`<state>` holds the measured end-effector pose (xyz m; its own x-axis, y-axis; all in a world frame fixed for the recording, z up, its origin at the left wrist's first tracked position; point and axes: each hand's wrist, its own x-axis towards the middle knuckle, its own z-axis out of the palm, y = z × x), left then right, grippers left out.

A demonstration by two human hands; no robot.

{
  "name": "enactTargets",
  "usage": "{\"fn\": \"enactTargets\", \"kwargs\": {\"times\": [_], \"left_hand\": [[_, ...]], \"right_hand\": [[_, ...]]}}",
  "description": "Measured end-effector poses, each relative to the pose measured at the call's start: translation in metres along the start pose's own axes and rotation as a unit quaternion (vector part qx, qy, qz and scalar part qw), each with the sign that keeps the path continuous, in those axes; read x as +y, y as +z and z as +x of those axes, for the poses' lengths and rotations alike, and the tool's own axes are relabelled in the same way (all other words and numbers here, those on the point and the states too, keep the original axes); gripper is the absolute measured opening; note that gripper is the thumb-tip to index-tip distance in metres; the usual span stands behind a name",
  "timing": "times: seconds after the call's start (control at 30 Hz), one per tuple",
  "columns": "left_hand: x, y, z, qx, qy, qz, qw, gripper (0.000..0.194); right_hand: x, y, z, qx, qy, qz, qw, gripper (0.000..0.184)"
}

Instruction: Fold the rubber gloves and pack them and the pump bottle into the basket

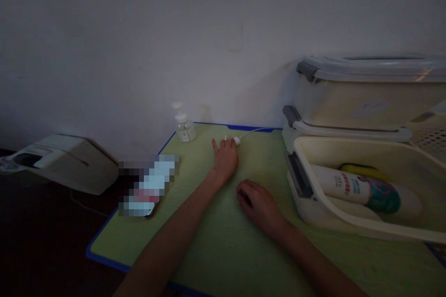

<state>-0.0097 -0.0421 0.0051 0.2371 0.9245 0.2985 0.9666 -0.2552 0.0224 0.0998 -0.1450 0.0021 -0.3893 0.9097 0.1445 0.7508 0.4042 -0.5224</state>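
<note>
My left hand (pixel 226 160) reaches to the far part of the green table, its little finger stuck out to the side. The other fingers bend over a small white rounded end on a white cable (pixel 237 140), mostly hidden behind them; the grip looks closed on it. Nearer to me, my right hand (pixel 260 205) rests on the table with its fingers curled in, and nothing shows in it. To the left of my left hand lies a phone (pixel 153 188) with a lit, blurred screen. A clear pump bottle (pixel 185 130) with a white top stands at the back left corner.
On the right, an open cream bin (pixel 348 144) with a grey handle holds a white and green bottle (pixel 379 195). Lidded storage boxes (pixel 348 102) are stacked behind it. A white bin-like container (pixel 76 162) is left of the table (pixel 209 246); a wall closes off the back.
</note>
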Motion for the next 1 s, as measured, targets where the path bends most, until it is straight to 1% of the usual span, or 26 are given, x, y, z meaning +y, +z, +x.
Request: {"fn": "enactTargets", "kwargs": {"times": [0.3,0.47,0.63,0.73,1.0], "left_hand": [[0.004,-0.021,0.000,-0.024,0.030,0.014,0.999,0.035],[0.006,-0.022,-0.001,-0.031,0.037,0.016,0.999,0.034],[0.012,-0.020,-0.006,-0.036,0.036,0.026,0.998,0.037],[0.014,-0.020,-0.010,-0.041,0.029,0.032,0.998,0.038],[0.011,-0.029,-0.027,-0.054,0.029,0.079,0.995,0.037]], "right_hand": [[-0.001,-0.001,0.000,0.001,-0.007,0.003,1.000,0.014],[0.000,0.000,-0.001,0.006,-0.008,0.002,1.000,0.013],[0.000,0.000,-0.001,-0.003,0.001,-0.002,1.000,0.012],[0.001,0.001,-0.001,-0.006,-0.004,-0.003,1.000,0.012],[0.001,0.001,-0.001,-0.005,-0.005,-0.007,1.000,0.012]]}}
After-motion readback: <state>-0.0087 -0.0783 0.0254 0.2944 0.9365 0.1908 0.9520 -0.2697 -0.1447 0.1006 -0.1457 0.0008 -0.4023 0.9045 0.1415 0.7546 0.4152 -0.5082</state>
